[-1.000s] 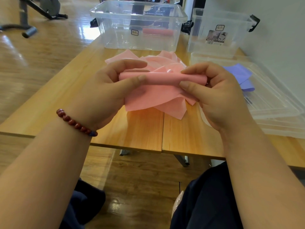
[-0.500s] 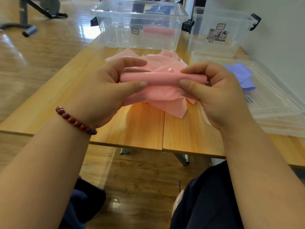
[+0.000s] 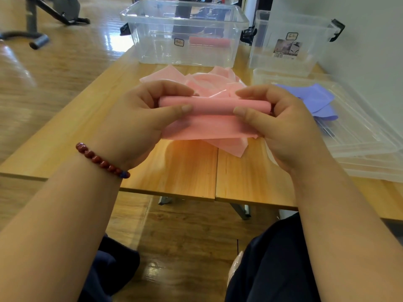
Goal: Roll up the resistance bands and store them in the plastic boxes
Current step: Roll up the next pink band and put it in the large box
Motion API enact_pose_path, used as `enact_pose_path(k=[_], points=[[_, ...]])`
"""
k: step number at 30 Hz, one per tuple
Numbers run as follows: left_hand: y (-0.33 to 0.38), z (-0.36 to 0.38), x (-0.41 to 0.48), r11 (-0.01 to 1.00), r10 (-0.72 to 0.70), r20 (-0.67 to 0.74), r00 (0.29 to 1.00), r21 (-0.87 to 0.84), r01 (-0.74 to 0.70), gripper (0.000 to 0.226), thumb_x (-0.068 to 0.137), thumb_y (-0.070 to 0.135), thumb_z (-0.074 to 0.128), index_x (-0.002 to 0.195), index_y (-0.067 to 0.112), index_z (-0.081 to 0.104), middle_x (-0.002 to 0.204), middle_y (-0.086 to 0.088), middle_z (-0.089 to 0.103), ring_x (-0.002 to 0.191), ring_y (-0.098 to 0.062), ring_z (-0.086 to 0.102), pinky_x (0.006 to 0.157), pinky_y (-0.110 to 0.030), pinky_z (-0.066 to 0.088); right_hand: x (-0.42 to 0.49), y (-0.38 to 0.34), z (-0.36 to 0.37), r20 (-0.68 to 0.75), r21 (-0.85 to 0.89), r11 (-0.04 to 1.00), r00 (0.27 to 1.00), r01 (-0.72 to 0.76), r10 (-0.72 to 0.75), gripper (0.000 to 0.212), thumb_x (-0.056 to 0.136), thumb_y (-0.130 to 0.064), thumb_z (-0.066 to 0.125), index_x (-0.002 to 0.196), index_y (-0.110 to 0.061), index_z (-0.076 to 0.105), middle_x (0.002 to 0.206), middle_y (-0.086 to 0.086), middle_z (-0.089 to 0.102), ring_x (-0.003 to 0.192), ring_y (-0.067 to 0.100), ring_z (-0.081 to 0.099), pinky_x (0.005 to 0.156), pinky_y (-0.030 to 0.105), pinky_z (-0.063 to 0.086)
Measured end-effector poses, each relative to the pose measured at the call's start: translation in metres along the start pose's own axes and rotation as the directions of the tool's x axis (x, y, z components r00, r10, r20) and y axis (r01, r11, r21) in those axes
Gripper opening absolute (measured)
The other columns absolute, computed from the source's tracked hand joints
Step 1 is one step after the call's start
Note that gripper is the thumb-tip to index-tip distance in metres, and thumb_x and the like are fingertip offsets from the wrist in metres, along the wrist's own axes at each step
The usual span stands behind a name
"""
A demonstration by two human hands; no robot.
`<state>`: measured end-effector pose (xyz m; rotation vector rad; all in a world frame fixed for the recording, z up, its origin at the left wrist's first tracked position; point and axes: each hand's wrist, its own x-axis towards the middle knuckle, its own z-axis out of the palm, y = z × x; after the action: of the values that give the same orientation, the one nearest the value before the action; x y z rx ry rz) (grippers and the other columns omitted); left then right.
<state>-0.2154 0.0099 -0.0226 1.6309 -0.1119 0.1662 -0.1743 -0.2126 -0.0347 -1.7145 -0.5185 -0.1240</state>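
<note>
A pink resistance band (image 3: 213, 106) is partly rolled into a tube above the wooden table (image 3: 181, 168). My left hand (image 3: 139, 120) grips the tube's left end and my right hand (image 3: 281, 125) grips its right end, thumbs in front and fingers curled behind. The band's loose tail hangs under the roll and trails back to a crumpled pink heap (image 3: 209, 81). A finished pink roll (image 3: 209, 42) lies inside the clear plastic box (image 3: 152, 35) at the back. A purple band (image 3: 314, 99) lies on clear lids at the right.
A second clear box (image 3: 283, 62), with a label and nothing visible inside, stands at the back right by the wall. Stacked clear lids (image 3: 359, 153) cover the table's right side. Exercise equipment (image 3: 37, 40) stands on the floor at far left. My knees sit below the table edge.
The roll has turned between my fingers and taken up more of the tail. The loose sheet under it first shortened, then hangs flatter and wider again now. Both hands stay at the tube's ends.
</note>
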Motion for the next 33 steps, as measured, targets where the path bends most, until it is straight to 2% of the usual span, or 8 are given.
enact_pose_path(k=[6,9,12,15,19,25,28,33], points=[[0.0009,0.0003,-0.0011,0.998,-0.058,0.060,0.996,-0.034,0.060,0.038,0.072,0.021,0.068,0.110,0.024,0.066,0.118,-0.003,0.068,0.110,-0.018,0.065,0.086,-0.029,0.055,-0.0006,-0.0030,-0.0009,-0.044,-0.005,0.996,0.995,0.086,-0.086,0.031,0.082,-0.013,0.074,0.086,-0.044,0.070,0.093,-0.019,0.068,0.095,0.009,0.064,0.079,0.024,0.054],[0.0038,0.0024,-0.0030,0.998,-0.056,0.081,0.995,-0.008,0.057,0.037,0.078,0.026,0.075,0.112,0.018,0.066,0.118,-0.008,0.067,0.110,-0.021,0.066,0.088,-0.035,0.057,-0.0011,-0.0037,-0.0017,-0.064,-0.004,0.993,0.991,0.121,-0.121,0.034,0.083,-0.006,0.072,0.088,-0.040,0.069,0.099,-0.016,0.069,0.102,0.008,0.063,0.086,0.026,0.054],[0.0044,0.0043,-0.0040,0.999,-0.036,0.060,0.998,0.020,0.035,0.034,0.076,0.023,0.068,0.109,0.016,0.066,0.114,-0.009,0.067,0.109,-0.025,0.065,0.090,-0.039,0.057,0.0001,-0.0027,-0.0007,-0.061,0.026,0.993,0.992,0.113,-0.111,0.037,0.080,-0.007,0.069,0.087,-0.043,0.071,0.106,-0.013,0.069,0.109,0.010,0.062,0.089,0.029,0.054],[0.0011,0.0045,-0.0028,0.999,-0.012,0.037,0.999,0.034,0.011,0.024,0.081,0.015,0.072,0.104,0.021,0.068,0.112,-0.008,0.067,0.109,-0.027,0.064,0.090,-0.040,0.056,0.0009,0.0007,-0.0012,-0.004,0.055,0.998,0.999,0.032,-0.032,0.038,0.077,-0.013,0.071,0.101,-0.043,0.068,0.114,-0.011,0.066,0.108,0.011,0.063,0.086,0.031,0.055],[-0.0033,0.0039,-0.0016,0.998,-0.012,0.020,1.000,0.061,0.011,0.025,0.079,0.016,0.067,0.103,0.025,0.068,0.113,-0.006,0.065,0.109,-0.026,0.063,0.091,-0.042,0.056,0.0017,0.0025,-0.0026,-0.034,0.054,0.998,0.999,-0.027,0.029,0.027,0.078,-0.027,0.075,0.101,-0.039,0.068,0.107,-0.008,0.067,0.100,0.014,0.066,0.079,0.029,0.055],[-0.0028,0.0039,-0.0012,0.995,-0.101,0.081,0.992,-0.009,0.102,0.037,0.076,0.020,0.078,0.111,0.021,0.065,0.119,-0.009,0.063,0.109,-0.023,0.066,0.086,-0.031,0.056,-0.0004,-0.0015,-0.0018,-0.068,0.016,0.999,0.997,0.042,-0.041,0.030,0.083,-0.008,0.074,0.087,-0.037,0.069,0.094,-0.018,0.069,0.093,0.002,0.064,0.079,0.023,0.054],[-0.0031,0.0052,-0.0003,0.996,-0.085,0.040,0.996,0.031,0.084,0.032,0.075,0.030,0.079,0.104,0.019,0.070,0.114,-0.008,0.068,0.109,-0.023,0.066,0.089,-0.037,0.056,-0.0003,-0.0008,-0.0013,-0.071,0.009,0.998,0.996,0.062,-0.061,0.032,0.081,-0.005,0.074,0.086,-0.036,0.069,0.101,-0.012,0.070,0.101,0.008,0.065,0.085,0.029,0.055],[-0.0036,0.0036,-0.0003,0.999,-0.020,-0.002,1.000,0.042,0.020,0.024,0.072,0.022,0.071,0.096,0.024,0.072,0.111,-0.006,0.068,0.109,-0.026,0.065,0.092,-0.046,0.056,0.0004,0.0006,-0.0027,-0.006,0.017,1.000,1.000,-0.003,0.003,0.035,0.078,-0.016,0.075,0.102,-0.039,0.065,0.111,-0.008,0.067,0.104,0.012,0.064,0.085,0.034,0.057]])
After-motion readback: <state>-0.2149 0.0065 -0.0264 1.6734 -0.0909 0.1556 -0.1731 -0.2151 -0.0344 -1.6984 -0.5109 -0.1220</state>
